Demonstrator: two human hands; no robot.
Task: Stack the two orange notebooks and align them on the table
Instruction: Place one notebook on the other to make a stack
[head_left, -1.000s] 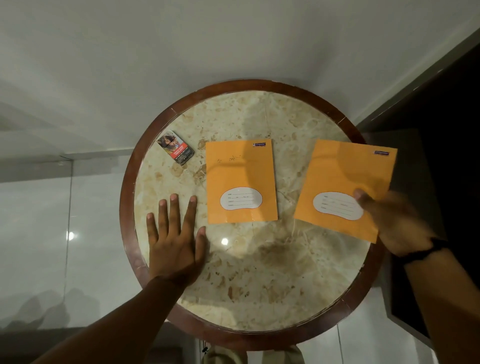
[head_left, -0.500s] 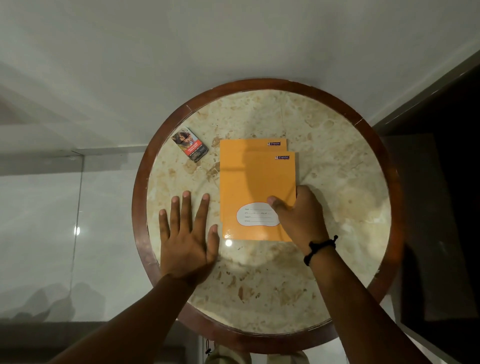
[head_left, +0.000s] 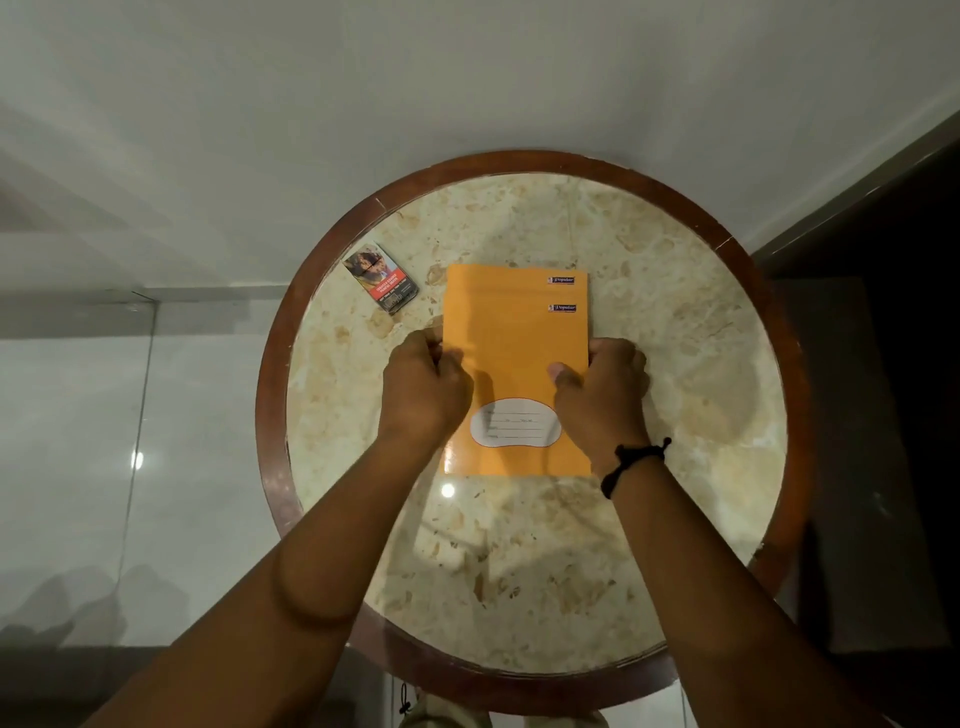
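Observation:
Two orange notebooks lie stacked near the middle of the round marble table (head_left: 675, 322). The top notebook (head_left: 514, 358) carries a white label patch near its front. It sits a little nearer me than the bottom notebook (head_left: 498, 278), which shows only as a strip along the far edge. Both have a small dark logo at the top right. My left hand (head_left: 423, 389) grips the stack's left edge with curled fingers. My right hand (head_left: 602, 395), with a black wrist cord, grips the right edge, thumb on the top cover.
A small printed box (head_left: 382, 278) lies on the table to the far left of the notebooks. The table has a dark wooden rim (head_left: 270, 395). A pale wall rises behind, glossy floor lies at left, and dark furniture (head_left: 883, 364) stands at right.
My right hand carried the second notebook from the table's right side onto the first. My left hand left the bare tabletop and closed on the stack's left edge.

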